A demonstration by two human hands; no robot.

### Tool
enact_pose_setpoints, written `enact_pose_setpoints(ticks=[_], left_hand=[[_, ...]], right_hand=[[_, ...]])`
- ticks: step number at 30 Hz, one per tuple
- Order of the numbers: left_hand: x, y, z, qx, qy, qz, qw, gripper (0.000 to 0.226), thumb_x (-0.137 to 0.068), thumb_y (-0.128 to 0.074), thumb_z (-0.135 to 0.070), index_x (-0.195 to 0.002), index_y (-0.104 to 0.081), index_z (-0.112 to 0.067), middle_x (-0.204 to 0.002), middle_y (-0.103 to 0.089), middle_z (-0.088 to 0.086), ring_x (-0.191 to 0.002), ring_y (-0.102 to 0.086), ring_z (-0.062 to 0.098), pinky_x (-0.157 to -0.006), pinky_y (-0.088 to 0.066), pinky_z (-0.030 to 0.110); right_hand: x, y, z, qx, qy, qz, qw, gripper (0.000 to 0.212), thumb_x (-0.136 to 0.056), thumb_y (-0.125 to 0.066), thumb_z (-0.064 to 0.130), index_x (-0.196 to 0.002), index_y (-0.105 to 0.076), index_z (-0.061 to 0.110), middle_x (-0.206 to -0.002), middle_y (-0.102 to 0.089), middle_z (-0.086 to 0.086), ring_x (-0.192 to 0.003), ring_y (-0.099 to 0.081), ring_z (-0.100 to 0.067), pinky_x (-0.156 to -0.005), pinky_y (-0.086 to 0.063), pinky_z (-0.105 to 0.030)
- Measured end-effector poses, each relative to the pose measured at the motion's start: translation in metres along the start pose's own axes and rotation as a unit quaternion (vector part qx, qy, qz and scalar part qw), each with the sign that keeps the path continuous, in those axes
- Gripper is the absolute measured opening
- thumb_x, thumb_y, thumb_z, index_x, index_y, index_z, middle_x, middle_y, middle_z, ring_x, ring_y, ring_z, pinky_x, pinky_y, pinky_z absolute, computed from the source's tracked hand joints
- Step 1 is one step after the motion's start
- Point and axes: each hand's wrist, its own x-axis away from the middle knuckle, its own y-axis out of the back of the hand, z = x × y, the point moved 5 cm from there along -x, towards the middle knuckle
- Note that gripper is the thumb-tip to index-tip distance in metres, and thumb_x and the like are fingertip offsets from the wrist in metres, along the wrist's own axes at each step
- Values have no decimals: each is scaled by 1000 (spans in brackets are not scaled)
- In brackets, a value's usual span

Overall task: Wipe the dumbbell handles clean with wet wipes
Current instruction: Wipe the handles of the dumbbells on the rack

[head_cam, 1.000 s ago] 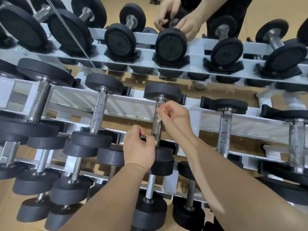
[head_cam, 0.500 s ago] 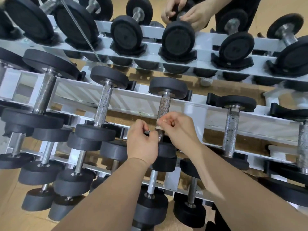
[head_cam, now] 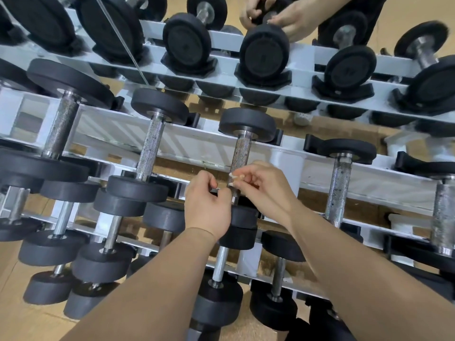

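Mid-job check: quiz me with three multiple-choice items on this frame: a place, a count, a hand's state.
1. The dumbbell being wiped rests on which tier of the rack? A top; B middle; C bottom.
2. How many hands show? A two; B three; C four.
3. The right hand is: A open, idle; B pinching the wipe on the handle; C gripping a weight head.
Answers: 1 B, tiers lie above and below it. 2 C, left hand and right, plus another person's two hands at the top tier. 3 B, its fingertips press the white wipe to the knurled bar.
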Motion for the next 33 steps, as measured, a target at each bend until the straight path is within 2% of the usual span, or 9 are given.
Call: enact_pose_setpoints(ticks=[4, 7, 10, 14, 20, 23, 27, 31, 33], left_hand=[[-2, 2, 3, 7, 1, 1, 1000, 17, -72, -45, -36, -76, -39, -21, -81, -48, 6, -71, -39, 20, -69, -38, 38], [-3, 2, 5, 16, 13, 0, 1000, 15, -73, -48, -32, -77, -40, -19, -85, -51, 11, -70, -38, 18, -70, -38, 37], [0, -1, 3, 15, 11, 9, 1000, 15, -73, -48, -33, -76, -39, -20, -83, -50, 10, -71, -40, 20, -69, -41, 39], [1, -1, 2, 2, 1, 7, 1000, 16, -73, -46, -34, -75, -38, -21, -81, -49, 9, -71, -41, 21, -69, -42, 42], [-3, -1, 3, 7, 3, -5, 1000, 18, -70, -45, -35, -75, -38, -19, -81, -48, 7, -72, -41, 23, -73, -44, 50], [-1, -1, 1, 6, -8, -11, 1000, 15, -70, -45, -34, -73, -37, -21, -78, -46, 2, -73, -41, 22, -73, -43, 48], [-1, -1, 2, 5, -10, -14, 1000, 13, -72, -48, -31, -73, -37, -24, -78, -46, 0, -73, -41, 21, -73, -43, 45], [-2, -1, 4, 5, 0, -11, 1000, 13, -72, -47, -30, -74, -37, -24, -80, -46, 1, -72, -39, 21, -73, -44, 46], [-2, -1, 4, 4, 1, -9, 1000, 13, -72, -48, -28, -75, -37, -23, -81, -46, 2, -72, -39, 21, -73, -44, 46]], right_hand=[[-18, 4, 15, -39, 3, -81, 996, 21, -92, -69, 19, -110, -64, 28, -74, -54, 2, -70, -52, -4, -68, -42, -14], [-15, 2, 16, -51, -3, -123, 991, 13, -89, -73, 21, -96, -64, 28, -74, -55, 5, -70, -53, -5, -67, -43, -17], [-3, 0, 9, -4, 13, -95, 995, 18, -91, -72, 23, -108, -76, 28, -85, -56, 11, -85, -58, -2, -79, -44, -12], [-7, 2, 10, 64, 52, -68, 994, 20, -94, -69, 23, -113, -76, 24, -83, -55, 18, -85, -55, 5, -78, -37, -4], [-37, 9, 21, 134, 107, -143, 975, 9, -91, -70, 17, -94, -78, 16, -70, -44, 16, -72, -48, -5, -69, -45, -23], [-19, 7, 18, 126, 133, -80, 980, 11, -91, -71, 20, -99, -79, 17, -73, -51, 19, -73, -52, -2, -73, -49, -21], [-6, -1, 20, 188, 173, 26, 966, 13, -95, -67, 22, -98, -79, 18, -80, -68, 6, -79, -63, -10, -76, -50, -21], [-51, 13, 29, 231, 147, -119, 954, 14, -92, -65, 21, -91, -78, 15, -76, -64, -2, -73, -61, -23, -70, -47, -28], [-49, 13, 27, 220, 120, -130, 959, 15, -93, -66, 23, -96, -79, 16, -78, -65, -2, -75, -62, -22, -72, -48, -27]])
